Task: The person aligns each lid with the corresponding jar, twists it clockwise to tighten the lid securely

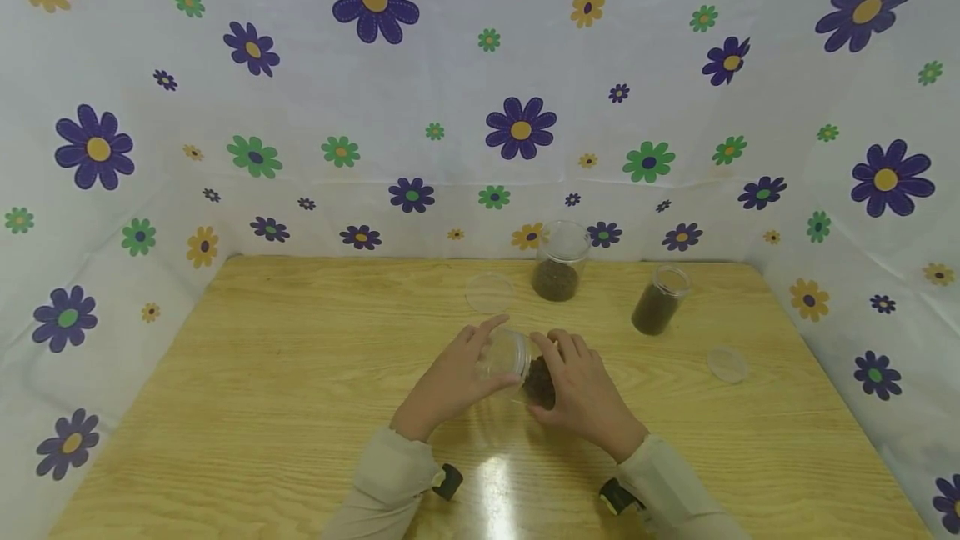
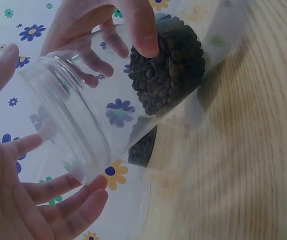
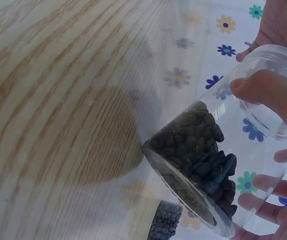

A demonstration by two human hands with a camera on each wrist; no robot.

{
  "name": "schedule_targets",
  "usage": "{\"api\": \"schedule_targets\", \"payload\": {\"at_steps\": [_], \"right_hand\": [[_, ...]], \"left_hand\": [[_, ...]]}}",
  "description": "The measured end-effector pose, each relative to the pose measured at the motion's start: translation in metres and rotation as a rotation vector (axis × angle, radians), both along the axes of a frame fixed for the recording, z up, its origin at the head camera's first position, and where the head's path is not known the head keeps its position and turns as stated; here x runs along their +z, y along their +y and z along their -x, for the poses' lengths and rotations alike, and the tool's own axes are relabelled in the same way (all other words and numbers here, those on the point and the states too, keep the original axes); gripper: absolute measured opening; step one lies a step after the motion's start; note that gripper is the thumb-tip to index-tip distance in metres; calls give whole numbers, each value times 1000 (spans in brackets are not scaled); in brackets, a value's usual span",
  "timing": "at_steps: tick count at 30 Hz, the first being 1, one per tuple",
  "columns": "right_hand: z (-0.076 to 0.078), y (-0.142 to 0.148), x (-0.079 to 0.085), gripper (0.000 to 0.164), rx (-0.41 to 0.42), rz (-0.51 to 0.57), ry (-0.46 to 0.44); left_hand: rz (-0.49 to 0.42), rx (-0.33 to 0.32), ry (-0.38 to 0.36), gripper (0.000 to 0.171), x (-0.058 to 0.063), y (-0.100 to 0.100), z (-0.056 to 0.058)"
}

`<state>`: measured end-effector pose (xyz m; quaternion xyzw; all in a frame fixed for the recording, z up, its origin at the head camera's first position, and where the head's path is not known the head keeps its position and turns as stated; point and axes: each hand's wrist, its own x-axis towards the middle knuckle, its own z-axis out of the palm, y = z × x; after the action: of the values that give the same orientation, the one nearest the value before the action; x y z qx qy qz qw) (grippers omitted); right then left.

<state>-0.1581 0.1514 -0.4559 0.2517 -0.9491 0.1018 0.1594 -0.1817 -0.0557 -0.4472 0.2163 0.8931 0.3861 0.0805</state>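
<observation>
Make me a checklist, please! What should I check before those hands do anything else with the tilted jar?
1. Right hand holding the jar: ok, it is curled round the side.
2. Left hand up at the jar's mouth end: ok.
3. Dark beans inside: ok, gathered away from the mouth end.
4. Jar upright: not ok, it leans over.
5. Lid on the jar: cannot tell, everything there is see-through.
6. Wide jar and narrow jar apart from the hands: ok, both stand farther back.

My jar (image 2: 117, 95): clear
Beans (image 2: 169, 67): dark brown
My sleeves (image 1: 394, 467): pale cream
Table (image 1: 300, 365): yellowish, wood-grained
Cloth (image 1: 450, 82): white; purple, green, orange flowers
</observation>
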Motion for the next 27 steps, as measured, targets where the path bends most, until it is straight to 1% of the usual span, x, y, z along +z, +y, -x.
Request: {"api": "schedule_targets", "payload": {"at_steps": [2,4,6,8,10,13,17,23,27], "right_hand": [[0,0,-1,94,0,0,6],[0,0,-1,94,0,-3,11],[0,0,-1,95,-1,-7,12],[1,0,-2,95,-2,-11,10],[1,0,-2,96,-3,-14,6],[1,1,-2,95,-6,-18,0],[1,2,-2,95,-5,-12,-7],[1,2,-3,96,8,-1,-4],[1,3,-2,96,11,1,6]], "left_hand": [[-23,-10,-13,86,-2,1,0],[-42,-40,-10,95,-4,1,1],[-37,-77,26,102,-6,0,1],[-20,-110,72,104,-6,-1,1],[-14,-137,109,102,-6,-3,0],[-11,-153,147,92,-5,-4,0],[-45,-172,181,80,-2,-6,2],[-109,-201,214,72,-3,-7,6],[-127,-208,204,69,-4,-7,8]]}}
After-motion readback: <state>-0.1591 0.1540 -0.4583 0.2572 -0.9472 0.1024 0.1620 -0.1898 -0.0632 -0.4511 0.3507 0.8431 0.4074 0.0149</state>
